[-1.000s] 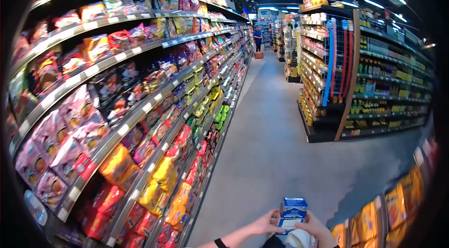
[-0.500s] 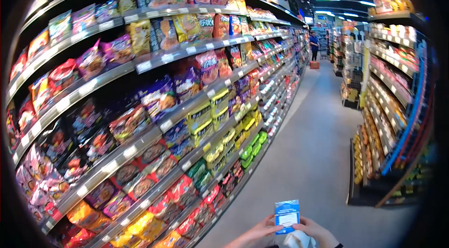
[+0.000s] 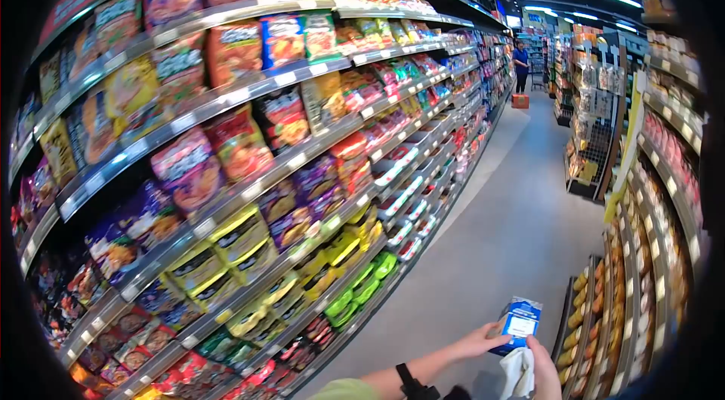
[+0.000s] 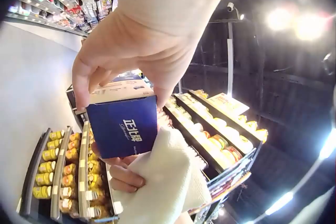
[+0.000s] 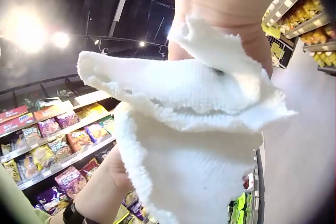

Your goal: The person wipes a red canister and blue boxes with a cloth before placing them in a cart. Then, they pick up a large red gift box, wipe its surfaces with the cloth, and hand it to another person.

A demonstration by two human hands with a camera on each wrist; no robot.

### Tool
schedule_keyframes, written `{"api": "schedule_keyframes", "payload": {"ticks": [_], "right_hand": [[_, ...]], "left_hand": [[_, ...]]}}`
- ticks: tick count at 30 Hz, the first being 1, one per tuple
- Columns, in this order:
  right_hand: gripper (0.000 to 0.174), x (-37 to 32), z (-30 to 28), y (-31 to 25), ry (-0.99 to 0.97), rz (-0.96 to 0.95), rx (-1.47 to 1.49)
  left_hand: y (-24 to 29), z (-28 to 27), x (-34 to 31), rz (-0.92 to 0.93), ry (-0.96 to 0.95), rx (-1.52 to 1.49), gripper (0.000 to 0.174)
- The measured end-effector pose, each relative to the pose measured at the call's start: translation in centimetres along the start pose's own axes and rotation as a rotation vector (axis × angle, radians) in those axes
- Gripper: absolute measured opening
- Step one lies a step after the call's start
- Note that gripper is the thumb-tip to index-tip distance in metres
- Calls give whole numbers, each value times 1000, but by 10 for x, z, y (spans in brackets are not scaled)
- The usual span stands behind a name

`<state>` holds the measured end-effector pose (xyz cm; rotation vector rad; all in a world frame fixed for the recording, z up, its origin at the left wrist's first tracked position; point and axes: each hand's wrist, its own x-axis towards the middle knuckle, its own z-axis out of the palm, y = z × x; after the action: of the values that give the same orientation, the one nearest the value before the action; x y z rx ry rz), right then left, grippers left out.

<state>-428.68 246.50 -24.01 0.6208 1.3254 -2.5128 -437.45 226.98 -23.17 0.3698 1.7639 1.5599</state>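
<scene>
A small blue and white carton (image 3: pixel 522 324) is held up in front of the body at the lower right of the head view. My left hand (image 3: pixel 483 341) grips it from the left; in the left wrist view its thumb and fingers span the box (image 4: pixel 123 129), whose dark blue end has white lettering. My right hand (image 3: pixel 545 368) holds the carton's lower right, thumb at its edge, along with a white knitted cloth (image 3: pixel 516 371). Soft folds with frayed edges fill the right wrist view, where the cloth (image 5: pixel 184 150) hides most of the right hand's fingers.
A long shelf (image 3: pixel 226 106) of packaged noodles runs down the left. Shelves of jars (image 3: pixel 604 317) stand close on the right. Between them the grey aisle floor (image 3: pixel 483 241) leads to a person (image 3: pixel 520 66) beside a red basket (image 3: pixel 520 101).
The view has advanced along the aisle and turned, with the noodle shelf now nearer. Both hands, still on the carton, have shifted right in the head view, and the carton is tilted.
</scene>
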Motion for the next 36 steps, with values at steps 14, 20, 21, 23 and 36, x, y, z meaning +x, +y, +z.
{"api": "schedule_keyframes", "payload": {"ticks": [14,20,21,23,36], "right_hand": [[87,491,-26,-321,-283,-148,-810],[108,671,-65,-520,-6,-434,-1642],[108,695,-75,-538,-4,-423,-1631],[97,760,-109,-584,84,-428,-1682],[61,1234,-379,-792,-65,-457,-346]], "left_hand": [[126,-244,471,-302,273,-297,81],[235,-315,756,-488,-131,-341,68],[247,-318,794,-502,-134,-338,68],[269,-331,888,-495,-235,-254,69],[377,-529,1282,-179,224,-89,56]]}}
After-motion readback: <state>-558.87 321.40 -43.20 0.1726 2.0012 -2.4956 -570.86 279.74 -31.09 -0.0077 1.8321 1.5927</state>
